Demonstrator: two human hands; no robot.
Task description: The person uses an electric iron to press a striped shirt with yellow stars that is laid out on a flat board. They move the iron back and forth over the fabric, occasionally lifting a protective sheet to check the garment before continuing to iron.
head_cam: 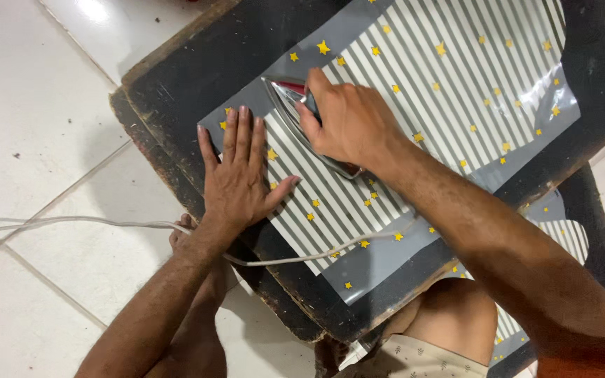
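Note:
A sheet of grey-and-white striped material with yellow stars [456,77] lies spread over a dark, worn board [197,63]. My right hand [348,119] grips the handle of a metal clothes iron [285,98] that rests on the sheet, its tip pointing toward the upper left. My left hand [239,178] lies flat, fingers together, on the sheet's near-left corner, just left of the iron. The iron's body is mostly hidden under my right hand.
The iron's white cord [78,222] trails from under my right forearm across the board's edge onto the white tiled floor [29,105]. My bare knee [449,315] and foot [183,234] sit beside the board. More striped sheet hangs off at the lower right [568,234].

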